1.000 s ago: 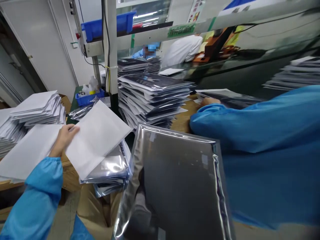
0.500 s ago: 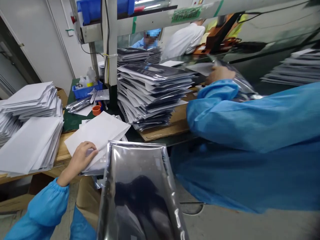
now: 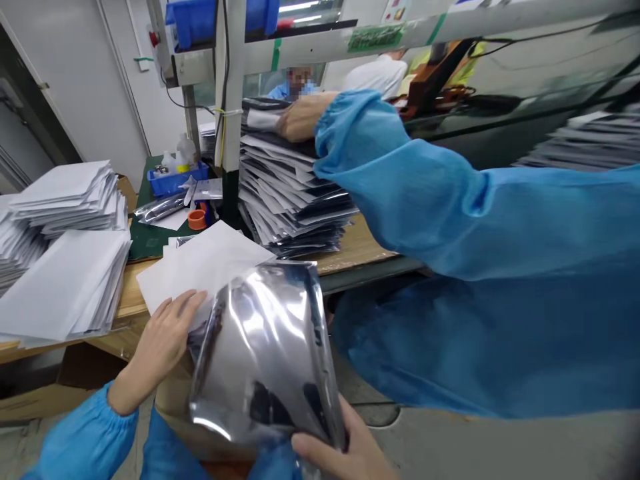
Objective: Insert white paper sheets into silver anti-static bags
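A shiny silver-grey plastic bag (image 3: 260,353) is tilted in front of me, bright with reflections. My right hand (image 3: 350,450) is closed on its lower right edge, thumb on top. My left hand (image 3: 165,340) lies with fingers stretched out on a white sheet (image 3: 200,257), close to the bag's upper left side. Under that sheet are more flat items, mostly hidden by the bag.
Stacks of white sheets (image 3: 60,280) stand at left. A tall pile of silver and white bags (image 3: 295,200) stands ahead, a co-worker's hand (image 3: 305,117) on it; their blue sleeve (image 3: 425,193) spans the right. Beside the post (image 3: 233,87) are a blue tray (image 3: 175,180) and orange tape (image 3: 197,219).
The silver bag has tipped and dropped lower, and my right hand has come into view on it. My left hand has shifted slightly right. The co-worker's hand has swung left onto the pile.
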Available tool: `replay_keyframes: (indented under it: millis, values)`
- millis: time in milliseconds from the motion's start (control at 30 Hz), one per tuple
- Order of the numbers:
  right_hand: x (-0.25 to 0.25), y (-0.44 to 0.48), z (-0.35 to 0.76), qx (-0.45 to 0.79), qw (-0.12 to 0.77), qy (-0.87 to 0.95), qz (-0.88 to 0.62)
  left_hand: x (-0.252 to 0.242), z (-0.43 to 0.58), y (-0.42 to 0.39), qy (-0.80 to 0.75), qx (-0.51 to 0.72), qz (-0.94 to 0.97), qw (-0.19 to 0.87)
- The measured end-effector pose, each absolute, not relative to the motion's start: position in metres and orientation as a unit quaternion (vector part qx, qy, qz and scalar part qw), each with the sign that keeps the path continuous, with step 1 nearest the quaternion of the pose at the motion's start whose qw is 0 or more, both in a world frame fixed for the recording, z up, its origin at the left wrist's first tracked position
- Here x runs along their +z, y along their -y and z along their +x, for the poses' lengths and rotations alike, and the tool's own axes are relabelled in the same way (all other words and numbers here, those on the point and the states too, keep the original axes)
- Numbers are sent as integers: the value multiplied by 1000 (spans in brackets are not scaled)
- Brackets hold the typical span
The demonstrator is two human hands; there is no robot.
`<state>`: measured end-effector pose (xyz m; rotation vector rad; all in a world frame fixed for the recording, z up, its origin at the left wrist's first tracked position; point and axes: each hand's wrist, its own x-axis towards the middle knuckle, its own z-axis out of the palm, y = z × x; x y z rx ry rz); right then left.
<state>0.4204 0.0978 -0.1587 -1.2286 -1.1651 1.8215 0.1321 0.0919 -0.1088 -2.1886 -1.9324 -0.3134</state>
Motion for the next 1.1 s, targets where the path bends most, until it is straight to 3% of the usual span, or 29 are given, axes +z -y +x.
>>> replay_keyframes:
  millis: [233, 467, 600, 833, 1100]
  values:
    - [-179, -115, 384, 712, 374, 402, -437, -128, 127, -48, 793, -183, -565, 138]
    - [-186, -95, 360, 710, 391, 384, -443, -148, 156, -21, 783, -419, -459, -15]
    - [-188, -86, 347, 667, 404, 385, -493, -159, 172, -9, 763, -483, -429, -5]
    - [-186, -88, 342, 717, 405, 337, -457, -143, 113, -58, 746, -458, -473, 103]
    - [-175, -103, 349, 739, 383, 354, -426, -116, 49, -175, 680, -276, -679, -29]
